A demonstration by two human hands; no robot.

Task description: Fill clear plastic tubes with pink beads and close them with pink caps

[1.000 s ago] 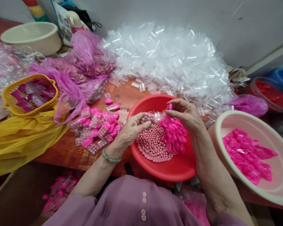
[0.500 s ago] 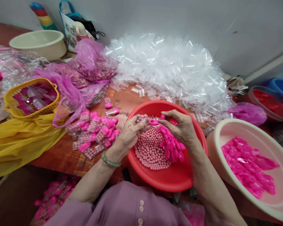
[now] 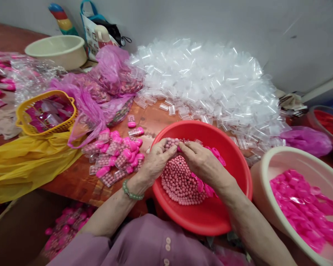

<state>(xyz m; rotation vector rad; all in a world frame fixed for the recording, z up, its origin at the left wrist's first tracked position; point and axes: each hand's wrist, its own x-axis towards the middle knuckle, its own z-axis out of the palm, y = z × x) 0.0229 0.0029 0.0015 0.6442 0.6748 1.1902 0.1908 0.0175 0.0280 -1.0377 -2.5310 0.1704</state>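
My left hand (image 3: 154, 161) is closed around a small clear bottle (image 3: 172, 142) filled with pink beads. At the bottle's end, my right hand (image 3: 201, 160) pinches a bright pink cap (image 3: 179, 148), which is mostly hidden by the fingers. Both hands are over a red basin (image 3: 235, 218). Inside it lie a heap of loose pink beads (image 3: 180, 186) and several pink caps (image 3: 208, 190), partly covered by my right hand. Left of the basin is a pile of filled, capped bottles (image 3: 113, 157).
A large heap of clear empty bottles (image 3: 205, 77) spreads along the wall. At right stands a cream basin (image 3: 262, 177) with pink caps (image 3: 302, 207). A yellow basket (image 3: 47, 130), pink plastic bags (image 3: 111, 62) and a yellow bag (image 3: 30, 168) are at left.
My right hand has moved left and brought the pink cap against the bottle in my left hand. The view has shifted slightly.
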